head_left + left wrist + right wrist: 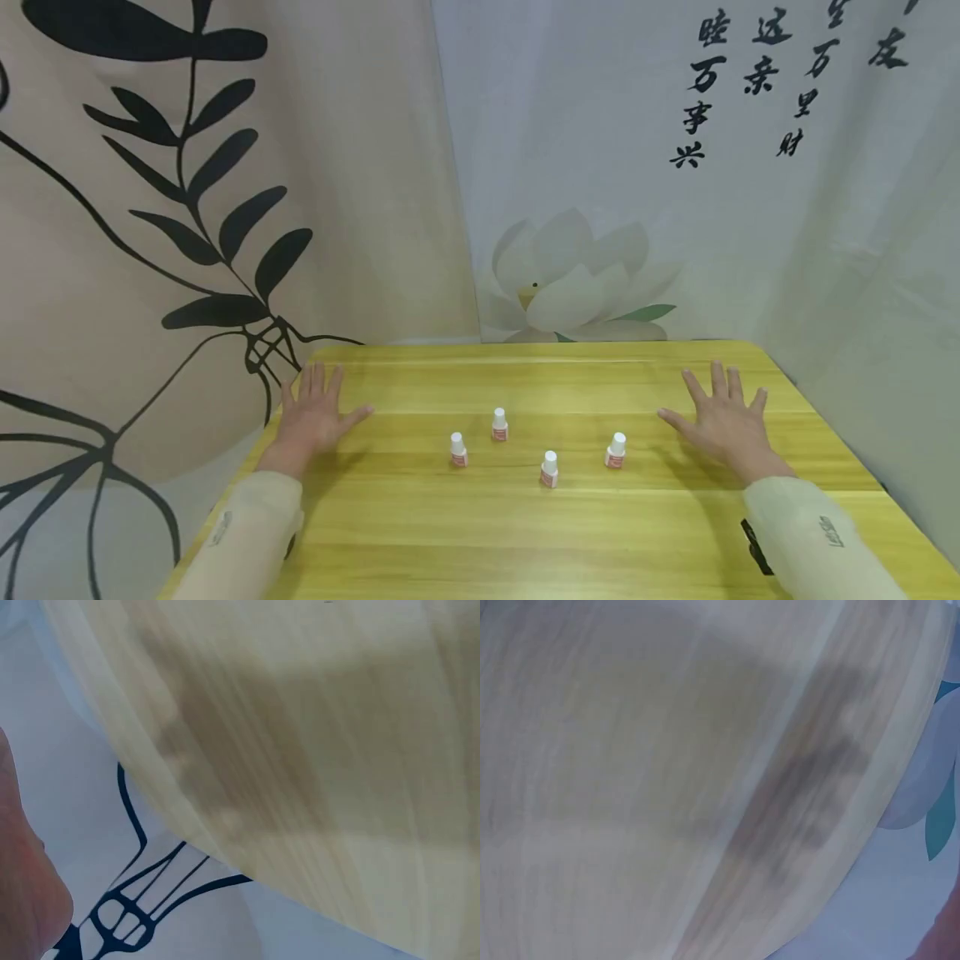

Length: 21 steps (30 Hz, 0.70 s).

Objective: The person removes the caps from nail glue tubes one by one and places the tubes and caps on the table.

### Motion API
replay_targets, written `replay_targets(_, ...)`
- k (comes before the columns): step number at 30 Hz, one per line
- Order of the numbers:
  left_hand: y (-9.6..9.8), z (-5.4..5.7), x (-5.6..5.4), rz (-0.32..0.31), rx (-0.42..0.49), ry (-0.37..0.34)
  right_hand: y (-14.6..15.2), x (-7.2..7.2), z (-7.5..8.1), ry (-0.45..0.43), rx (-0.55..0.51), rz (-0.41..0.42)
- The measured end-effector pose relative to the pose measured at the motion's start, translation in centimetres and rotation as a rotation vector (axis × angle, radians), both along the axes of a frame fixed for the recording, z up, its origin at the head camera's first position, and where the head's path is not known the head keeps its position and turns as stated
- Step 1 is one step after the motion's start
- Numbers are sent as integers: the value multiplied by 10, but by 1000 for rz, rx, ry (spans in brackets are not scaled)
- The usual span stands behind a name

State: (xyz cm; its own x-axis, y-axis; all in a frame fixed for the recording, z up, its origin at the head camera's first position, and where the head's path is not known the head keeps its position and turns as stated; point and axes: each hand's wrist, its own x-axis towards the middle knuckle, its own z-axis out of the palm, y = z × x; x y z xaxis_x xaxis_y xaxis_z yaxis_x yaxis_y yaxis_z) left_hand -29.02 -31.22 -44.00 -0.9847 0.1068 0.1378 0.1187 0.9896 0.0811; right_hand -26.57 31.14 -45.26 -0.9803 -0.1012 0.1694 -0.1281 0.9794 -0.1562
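My left hand (312, 418) is spread with straight fingers over the left side of the wooden table (420, 533), holding nothing. On the opposite side, my right hand (723, 423) has its fingers fanned out too, with nothing in it. Between the hands stand several small white bottles with white caps and red-and-white labels: a leftmost bottle (458, 450), a rear bottle (499, 425), a front bottle (549, 470) and a rightmost bottle (615, 451). All are upright and apart from each other. Each wrist view shows the tabletop with a hand's shadow and only a sliver of the hand.
Behind the table hangs a pale curtain (375, 208) printed with dark leaves, a lotus and dark characters. The table's far edge (540, 343) lies just beyond the fingertips. Its left and right edges slope outward beside the forearms.
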Motion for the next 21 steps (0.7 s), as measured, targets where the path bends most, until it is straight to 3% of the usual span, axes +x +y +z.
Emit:
replay_targets(12,10,14,-17,-27,54,54,-11,-10,17,30,-31,14)
replay_targets(21,16,23,-16,-32,54,42,-33,-24,28,59,-47,57)
